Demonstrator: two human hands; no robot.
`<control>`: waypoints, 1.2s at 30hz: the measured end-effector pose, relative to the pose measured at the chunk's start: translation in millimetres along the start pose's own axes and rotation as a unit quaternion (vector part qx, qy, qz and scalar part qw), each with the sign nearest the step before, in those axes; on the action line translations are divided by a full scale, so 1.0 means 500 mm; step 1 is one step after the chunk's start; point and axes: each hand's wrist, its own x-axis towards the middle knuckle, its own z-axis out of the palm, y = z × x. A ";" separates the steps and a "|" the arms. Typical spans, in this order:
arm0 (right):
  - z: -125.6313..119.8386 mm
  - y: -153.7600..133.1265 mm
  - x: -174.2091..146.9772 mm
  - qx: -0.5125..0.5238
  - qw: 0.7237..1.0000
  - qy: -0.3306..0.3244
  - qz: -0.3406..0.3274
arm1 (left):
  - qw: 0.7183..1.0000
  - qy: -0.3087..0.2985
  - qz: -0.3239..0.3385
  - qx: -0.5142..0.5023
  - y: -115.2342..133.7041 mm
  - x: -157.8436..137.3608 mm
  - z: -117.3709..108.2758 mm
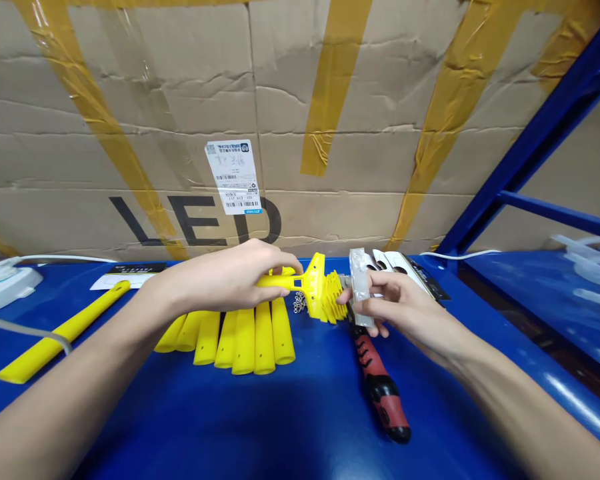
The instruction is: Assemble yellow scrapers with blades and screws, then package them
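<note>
My left hand (pixel 253 277) is closed on the narrow stem of a yellow plastic scraper head (pixel 313 287), its wide end pointing right. Right beside that wide end lies a row of similar yellow pieces (pixel 333 298). My right hand (pixel 397 300) grips a flat greyish bar in clear wrapping (pixel 361 287) between thumb and fingers; what is inside I cannot make out. Under it a tool with a red and black handle (pixel 380 387) lies on the blue table, its far end hidden. Several yellow tube handles (pixel 245 340) lie side by side below my left hand.
Small metal nuts or rings (pixel 299 302) lie between the hands. A single long yellow handle (pixel 65 333) rests at left, near a white power strip (pixel 10 287). Printed cards (pixel 420 273) lie behind my right hand. A large cardboard box (pixel 290 120) stands behind; a blue frame (pixel 535 133) rises at right.
</note>
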 end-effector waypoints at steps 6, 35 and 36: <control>0.004 0.020 0.003 0.050 0.998 0.005 -0.025 | 1.000 0.006 0.016 0.005 0.001 -0.002 -0.001; 0.028 0.018 0.005 0.038 0.999 0.016 0.004 | 0.992 0.029 0.111 -0.059 0.017 0.006 0.005; 0.027 0.018 0.006 0.038 0.999 0.015 0.003 | 0.991 0.029 0.113 -0.062 0.018 0.007 0.006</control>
